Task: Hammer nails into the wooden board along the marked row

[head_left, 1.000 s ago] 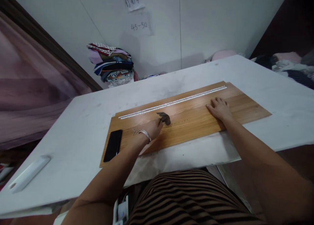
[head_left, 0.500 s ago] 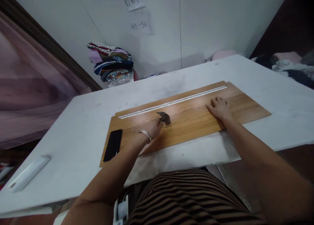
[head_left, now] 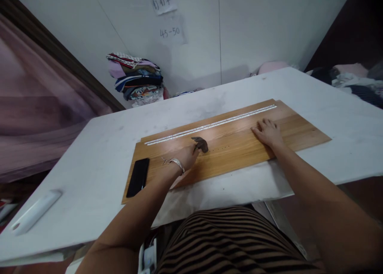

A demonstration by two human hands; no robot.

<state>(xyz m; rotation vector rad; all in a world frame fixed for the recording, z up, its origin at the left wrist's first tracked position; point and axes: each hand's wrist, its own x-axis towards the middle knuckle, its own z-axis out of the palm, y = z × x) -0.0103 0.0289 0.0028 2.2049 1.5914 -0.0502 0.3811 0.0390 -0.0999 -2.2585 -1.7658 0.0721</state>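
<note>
My left hand [head_left: 187, 156] is closed around a dark claw hammer [head_left: 200, 144], with a bracelet on the wrist. The hammer's head is low over a wood-grain board [head_left: 236, 160], just left of a short row of small dark dots [head_left: 220, 148]. I cannot tell whether these are nails or holes. My fingers hide most of the handle. Several thin loose nails [head_left: 165, 161] lie beside the left wrist. My right hand [head_left: 268, 131] rests palm down on the board's right part, fingers apart, holding nothing.
Two white strips with markings [head_left: 209, 125] run along the board's far side. A black phone [head_left: 138, 177] lies at its left end. On the white table [head_left: 89, 158] is a white slab with a hole [head_left: 36, 212]. Folded clothes [head_left: 138, 76] are stacked by the wall.
</note>
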